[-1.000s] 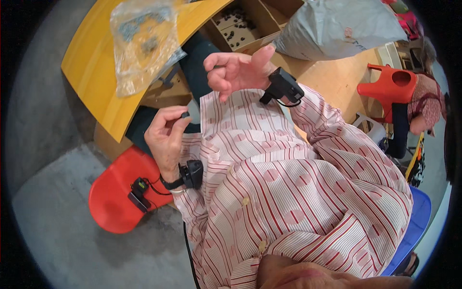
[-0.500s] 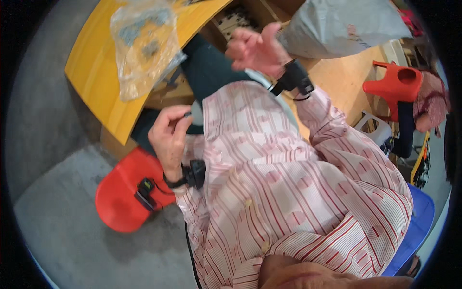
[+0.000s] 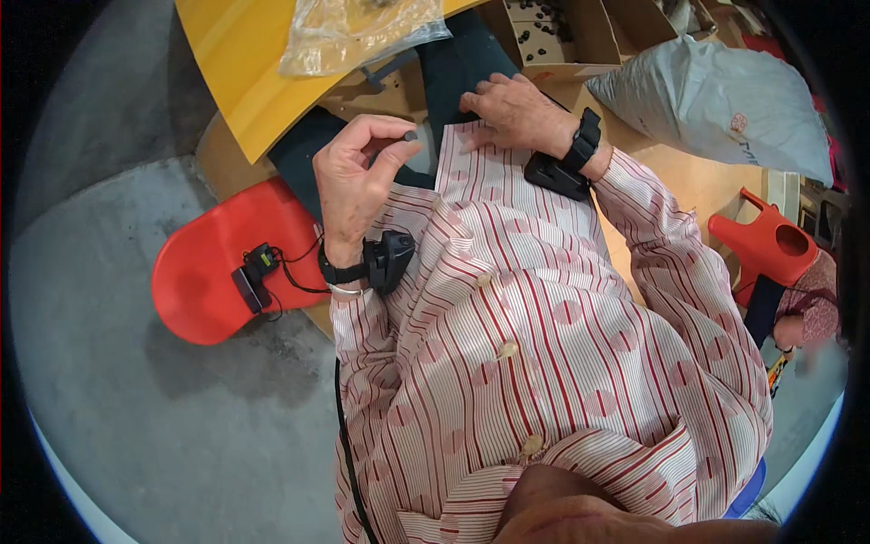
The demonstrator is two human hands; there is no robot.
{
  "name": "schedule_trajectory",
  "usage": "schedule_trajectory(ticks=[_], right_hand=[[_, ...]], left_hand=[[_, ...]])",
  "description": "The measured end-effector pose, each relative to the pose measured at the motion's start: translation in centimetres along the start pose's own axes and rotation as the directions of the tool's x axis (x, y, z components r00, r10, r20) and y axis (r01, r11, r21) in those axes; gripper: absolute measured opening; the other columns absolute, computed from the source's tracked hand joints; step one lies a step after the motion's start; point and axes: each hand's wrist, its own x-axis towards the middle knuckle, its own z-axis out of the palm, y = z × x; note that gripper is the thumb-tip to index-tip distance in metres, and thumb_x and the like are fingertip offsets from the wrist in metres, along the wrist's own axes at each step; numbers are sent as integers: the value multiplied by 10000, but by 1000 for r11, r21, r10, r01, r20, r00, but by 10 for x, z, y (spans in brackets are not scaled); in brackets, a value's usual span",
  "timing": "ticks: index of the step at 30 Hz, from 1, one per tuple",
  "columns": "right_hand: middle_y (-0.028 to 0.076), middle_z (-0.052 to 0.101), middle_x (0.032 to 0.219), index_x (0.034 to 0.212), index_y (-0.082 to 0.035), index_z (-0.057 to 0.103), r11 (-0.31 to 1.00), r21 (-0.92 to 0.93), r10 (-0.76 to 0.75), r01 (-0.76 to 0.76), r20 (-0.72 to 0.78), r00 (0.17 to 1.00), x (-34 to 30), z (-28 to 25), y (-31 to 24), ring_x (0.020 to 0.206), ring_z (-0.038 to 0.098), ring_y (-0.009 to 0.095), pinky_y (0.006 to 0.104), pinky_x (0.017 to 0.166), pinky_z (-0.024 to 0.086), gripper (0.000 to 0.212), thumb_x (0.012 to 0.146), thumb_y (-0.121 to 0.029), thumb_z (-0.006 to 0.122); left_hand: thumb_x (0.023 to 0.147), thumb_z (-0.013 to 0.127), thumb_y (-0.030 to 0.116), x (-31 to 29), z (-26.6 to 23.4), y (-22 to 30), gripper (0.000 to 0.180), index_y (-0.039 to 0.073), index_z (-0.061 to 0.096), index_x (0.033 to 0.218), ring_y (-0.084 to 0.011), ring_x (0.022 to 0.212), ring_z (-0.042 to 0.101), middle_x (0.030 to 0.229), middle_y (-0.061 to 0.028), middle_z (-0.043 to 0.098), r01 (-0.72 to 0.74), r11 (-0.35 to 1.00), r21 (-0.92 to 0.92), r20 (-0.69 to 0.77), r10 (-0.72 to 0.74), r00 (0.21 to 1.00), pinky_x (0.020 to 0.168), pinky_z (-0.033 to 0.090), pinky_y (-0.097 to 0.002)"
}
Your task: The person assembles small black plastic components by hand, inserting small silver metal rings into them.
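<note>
My left hand [image 3: 355,177] is raised over my lap, thumb and forefinger pinched on a small dark round piece [image 3: 410,136]. Palm down, my right hand [image 3: 517,113] rests at the hem of my striped shirt [image 3: 517,245], beside my dark-trousered thigh. Its fingers are loosely bent and apart, and I see nothing held in it. Just beyond it stands a cardboard box [image 3: 587,32] with several small black pieces [image 3: 536,20] inside. A clear plastic bag [image 3: 335,41] lies on the yellow tabletop [image 3: 240,86], ahead of my left hand.
A stuffed grey plastic bag [image 3: 716,104] stands at the right. A red stool [image 3: 217,263] on my left carries a small black device [image 3: 254,276] with a cable. Farther right are another red stool [image 3: 766,240] and part of another person [image 3: 811,304].
My right hand has come down from a raised, spread pose to my shirt hem, turning palm down. My left hand keeps its pinch and appears farther right and up. The whole view has shifted.
</note>
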Motion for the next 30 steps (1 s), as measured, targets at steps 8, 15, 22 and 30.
schedule_trajectory(ticks=[8, 15, 22, 30], right_hand=[[120, 610, 763, 903, 11, 609, 868, 497, -132, 21, 190, 973, 6, -13, 12, 660, 572, 260, 331, 651, 462, 355, 762, -304, 692], [-21, 583, 800, 864, -13, 619, 233, 968, -234, 93, -37, 972, -18, -46, 12, 730, 517, 42, 207, 678, 437, 193, 820, -194, 670], [26, 595, 738, 853, -2, 604, 486, 808, -341, 333, -176, 924, -28, -75, -29, 665, 514, 92, 246, 617, 429, 189, 782, -155, 689], [76, 476, 616, 834, -23, 577, 654, 687, -141, 317, -300, 943, -30, -49, -32, 542, 419, 175, 286, 532, 386, 270, 802, -277, 660]], left_hand=[[729, 656, -67, -3, 2, 1, 141, -28, 639, 864, -93, 753, 617, 856, -62, 652, -83, 995, -61, -6, 83, 997, 673, 487, -207], [723, 663, -73, 0, 8, 0, 142, -25, 637, 855, -90, 740, 616, 843, -58, 650, -153, 983, -99, -9, 153, 988, 641, 489, -208], [684, 687, -31, 8, 22, 0, 169, 14, 639, 839, -147, 693, 633, 781, -65, 644, -229, 964, 136, 22, 229, 973, 606, 488, -237], [673, 670, -3, 8, 24, 2, 150, 30, 634, 815, -212, 690, 634, 765, -82, 627, -306, 911, 277, 90, 293, 952, 606, 488, -275]])
